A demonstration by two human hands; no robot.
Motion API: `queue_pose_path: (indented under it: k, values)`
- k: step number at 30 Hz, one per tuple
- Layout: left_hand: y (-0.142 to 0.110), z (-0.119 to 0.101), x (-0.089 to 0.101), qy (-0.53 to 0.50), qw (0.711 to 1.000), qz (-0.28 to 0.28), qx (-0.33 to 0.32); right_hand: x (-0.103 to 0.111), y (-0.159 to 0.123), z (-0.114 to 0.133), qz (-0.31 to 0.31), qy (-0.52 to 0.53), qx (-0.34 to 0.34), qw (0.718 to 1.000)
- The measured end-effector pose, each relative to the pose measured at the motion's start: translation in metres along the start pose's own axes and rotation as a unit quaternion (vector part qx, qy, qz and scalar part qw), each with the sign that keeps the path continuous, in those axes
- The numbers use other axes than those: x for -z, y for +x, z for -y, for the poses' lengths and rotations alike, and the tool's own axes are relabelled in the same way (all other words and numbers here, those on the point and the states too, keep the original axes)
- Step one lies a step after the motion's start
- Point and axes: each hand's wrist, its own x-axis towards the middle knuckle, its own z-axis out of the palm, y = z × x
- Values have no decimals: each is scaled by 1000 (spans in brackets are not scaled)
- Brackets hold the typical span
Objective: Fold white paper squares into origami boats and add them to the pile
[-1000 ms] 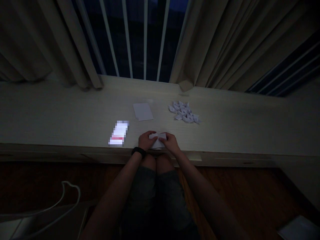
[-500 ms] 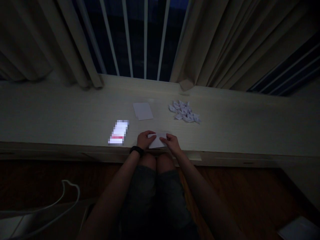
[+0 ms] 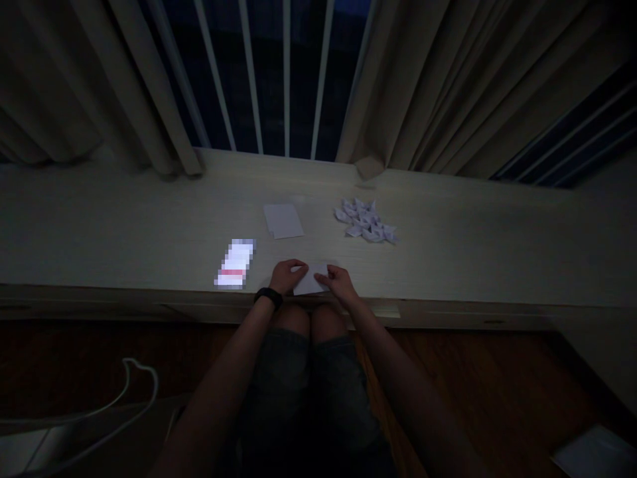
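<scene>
From where I stand, the white paper being worked (image 3: 310, 282) lies on the near side of the loose paper stack (image 3: 283, 221) and a little to its right, at the front edge of the pale ledge (image 3: 472, 252). Both hands have hold of it: the left hand (image 3: 284, 277) has its thumb on the left part of the top face, fingers curled round the edge, while the right hand (image 3: 341, 283) pinches the right side, thumb and fingers nearly closed. The undersides of the fingers I can't make out.

A second ago the thumbs almost met mid-sheet; now they sit farther apart, the left hand has eased outward, and more plain white shows between them. The stack hasn't budged, nor has the cluster of small folded paper pieces (image 3: 365, 220) to its right, nor the lit screen (image 3: 235, 264) to its left and nearer the person.
</scene>
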Motion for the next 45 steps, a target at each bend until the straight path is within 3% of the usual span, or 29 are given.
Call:
queue_pose_path:
  k: [4, 8, 10, 13, 18, 26, 31, 41, 45]
  values:
    - [0, 1, -3, 58, 998, -13, -14, -4, -1, 0, -38, 0, 27, 999]
    - [-3, 0, -10, 131, 990, -42, -25, -13, -4, 3, -123, -109, 38, 986]
    - [-3, -1, -13, 129, 990, -59, -24, -17, -4, 6, -137, -134, 38, 981]
    - [-2, 1, -12, 81, 994, -72, -18, -20, -1, 9, -151, -85, 25, 984]
    - [3, 7, -8, -31, 996, -88, 2, -21, 5, 10, -107, 42, -27, 993]
    - [5, 8, -3, -198, 977, -74, 29, -28, 13, 15, -11, -23, -45, 999]
    - [3, 8, 7, -280, 958, -52, 26, -22, 17, 10, -20, -20, -46, 999]
    - [1, 12, 6, -189, 981, 36, 3, -12, 16, 25, 31, -12, 1, 999]
    - [1, 10, 5, -165, 986, 16, 2, -9, 17, 26, 60, -50, 19, 997]
